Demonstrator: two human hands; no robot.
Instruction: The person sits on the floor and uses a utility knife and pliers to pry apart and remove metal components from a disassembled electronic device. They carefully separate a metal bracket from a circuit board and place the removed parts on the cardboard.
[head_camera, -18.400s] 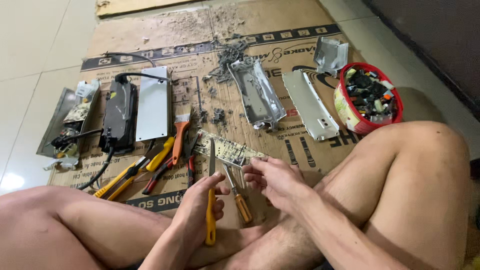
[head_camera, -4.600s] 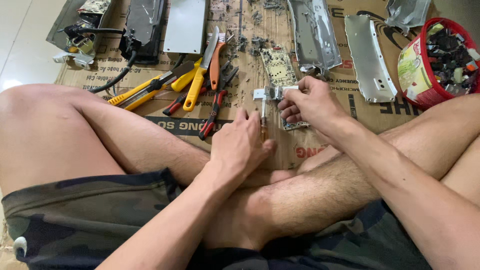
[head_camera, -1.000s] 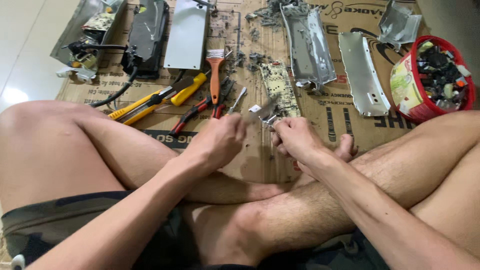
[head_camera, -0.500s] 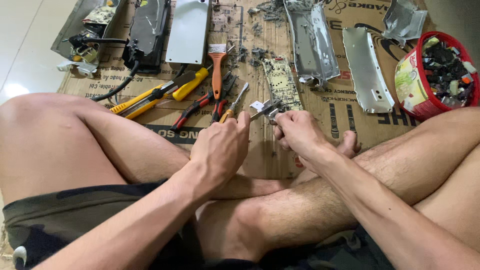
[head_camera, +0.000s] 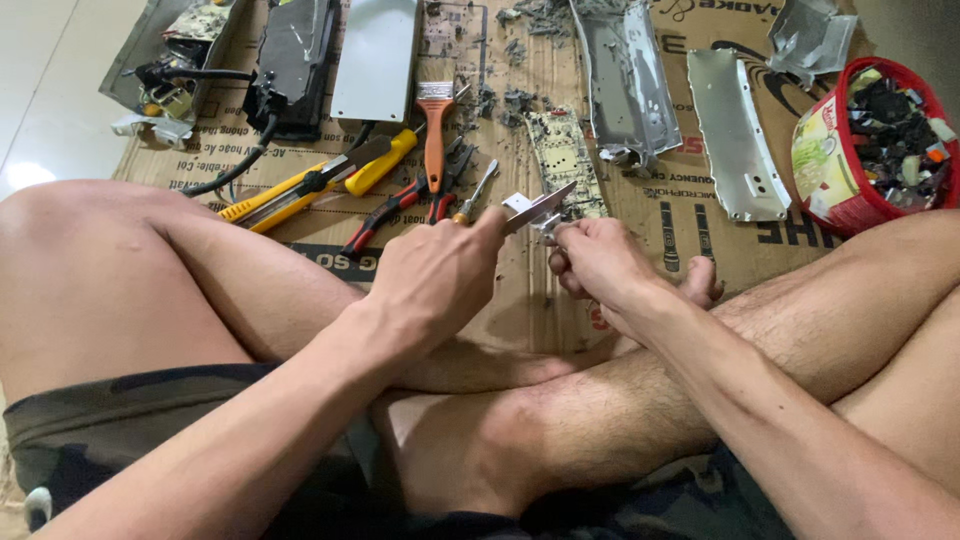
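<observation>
Here we see the left hand and the right hand both closed on a small metal piece, held just above the cardboard sheet. On the cardboard beyond the piece lie a green circuit board, an orange-handled brush and red-handled pliers.

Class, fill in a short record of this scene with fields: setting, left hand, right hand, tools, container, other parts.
setting: person sitting cross-legged at a cardboard sheet
left hand: pinches a small metal piece
right hand: grips the same piece from the other side
tools: brush, pliers, yellow knife
container: red tub of scrap
other parts: circuit board, metal plates
</observation>
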